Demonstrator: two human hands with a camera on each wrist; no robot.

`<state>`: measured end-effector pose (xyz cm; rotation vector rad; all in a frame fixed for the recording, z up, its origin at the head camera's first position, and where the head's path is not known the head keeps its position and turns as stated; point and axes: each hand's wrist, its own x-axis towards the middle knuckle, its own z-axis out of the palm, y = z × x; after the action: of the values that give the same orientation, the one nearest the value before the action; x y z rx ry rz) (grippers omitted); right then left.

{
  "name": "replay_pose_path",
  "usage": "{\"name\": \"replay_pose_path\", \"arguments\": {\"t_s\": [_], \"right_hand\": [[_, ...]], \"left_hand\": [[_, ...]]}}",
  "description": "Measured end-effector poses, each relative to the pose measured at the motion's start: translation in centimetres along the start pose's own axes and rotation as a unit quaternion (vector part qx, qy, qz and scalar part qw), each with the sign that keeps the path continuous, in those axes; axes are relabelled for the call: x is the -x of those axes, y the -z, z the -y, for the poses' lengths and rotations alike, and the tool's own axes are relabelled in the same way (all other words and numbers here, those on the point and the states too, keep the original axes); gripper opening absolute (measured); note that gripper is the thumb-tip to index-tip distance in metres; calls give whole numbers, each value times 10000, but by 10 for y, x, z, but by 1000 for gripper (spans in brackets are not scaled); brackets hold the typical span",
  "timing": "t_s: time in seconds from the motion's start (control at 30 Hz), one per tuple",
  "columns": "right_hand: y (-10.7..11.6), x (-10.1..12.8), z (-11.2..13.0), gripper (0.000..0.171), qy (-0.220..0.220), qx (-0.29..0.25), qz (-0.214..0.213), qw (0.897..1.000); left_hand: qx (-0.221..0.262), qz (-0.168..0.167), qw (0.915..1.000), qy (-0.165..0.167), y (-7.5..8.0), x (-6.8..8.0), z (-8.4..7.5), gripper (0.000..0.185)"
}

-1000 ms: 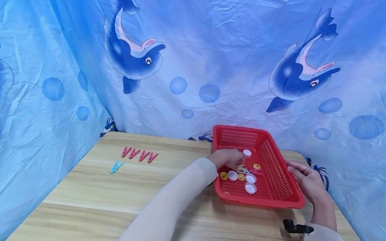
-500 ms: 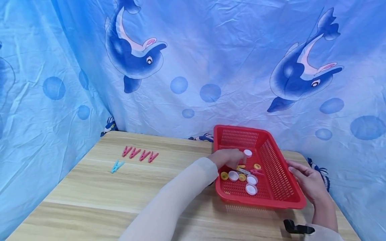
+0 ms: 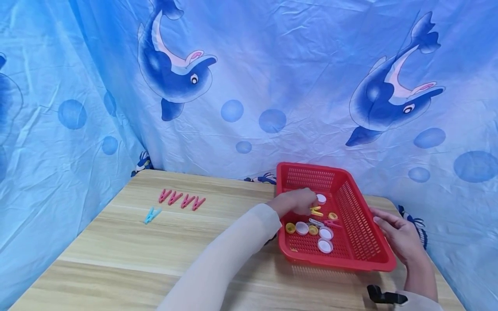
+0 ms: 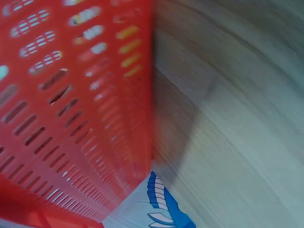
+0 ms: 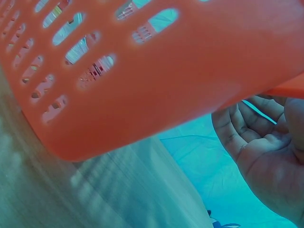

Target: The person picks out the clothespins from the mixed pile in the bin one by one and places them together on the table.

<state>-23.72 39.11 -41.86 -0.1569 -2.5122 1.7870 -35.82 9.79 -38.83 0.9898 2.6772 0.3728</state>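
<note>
My left hand [image 3: 297, 201] hides its own fingertips behind the knuckles, and in the left wrist view the slotted wall of the red basket [image 3: 334, 264] blocks them. They pinch the yellow clothespin [image 3: 317, 212] inside the basket, left of its middle, covering one end. What shows is slim, bright and forked, long axis roughly left to right, prongs pointing right. My right hand [image 3: 400, 236] grips the basket's right rim.

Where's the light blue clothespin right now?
In the head view, the light blue clothespin lies on the left side of the table, just in front of the row of four pink clothespins.
</note>
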Motion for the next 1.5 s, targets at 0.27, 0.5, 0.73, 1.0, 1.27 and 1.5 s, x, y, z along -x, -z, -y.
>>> {"name": "replay_pose_path", "arguments": {"t_s": [0.27, 0.5, 0.73, 1.0, 1.27, 1.5], "right_hand": [[2, 1, 0, 66, 4, -86, 26, 10000], [1, 1, 0, 66, -25, -96, 53, 9999], [1, 1, -1, 69, -30, -96, 81, 9999], [2, 2, -1, 66, 28, -100, 76, 9999], [3, 2, -2, 67, -18, -138, 49, 9999], [1, 2, 0, 68, -37, -154, 75, 9998]], "left_hand": [[324, -374, 9979, -417, 21, 7, -4, 35], [285, -514, 9963, -626, 40, 18, -5, 30], [109, -726, 9937, -853, 63, 40, 1, 28], [-247, -842, 9930, -789, 80, 59, 12, 30], [-420, -858, 9905, -994, 86, 76, 35, 24], [-747, -954, 9846, -1260, 89, 105, 64, 16]]}}
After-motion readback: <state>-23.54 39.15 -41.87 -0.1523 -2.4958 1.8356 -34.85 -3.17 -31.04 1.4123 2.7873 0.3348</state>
